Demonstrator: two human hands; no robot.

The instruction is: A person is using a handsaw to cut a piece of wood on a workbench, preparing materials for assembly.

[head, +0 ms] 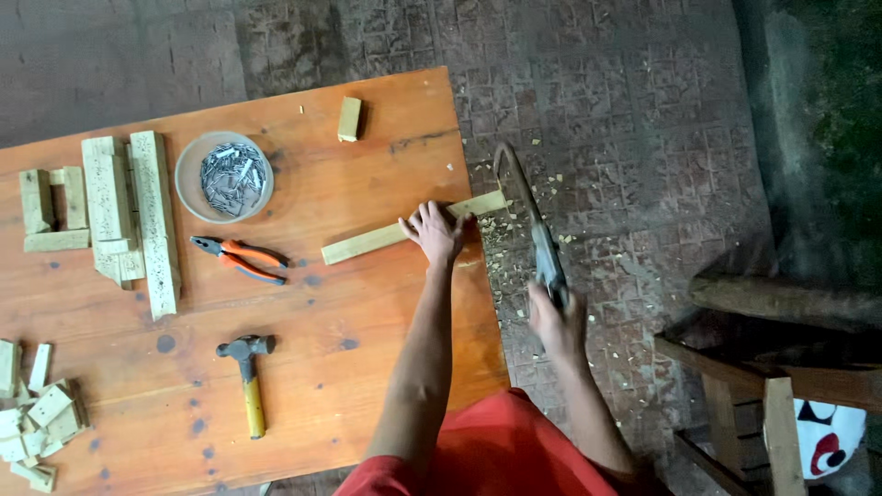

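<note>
Wood strip (367, 242) lies pinned under left hand (434, 231) fingers (415, 220).

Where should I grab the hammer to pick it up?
Grab the hammer by its yellow handle, near the lower end, coming straight down from above. It lies flat on the table with the dark metal head pointing away and bare wood on both sides of the handle, so your fingers can probably close around it easily. The head is heavy and lumpy.

Left of the hand lay orange-handled pliers (241, 258) and a bowl of nails (224, 176); below-left, a hammer (247, 377); farther left, stacked wood offcuts (129, 216).
</note>
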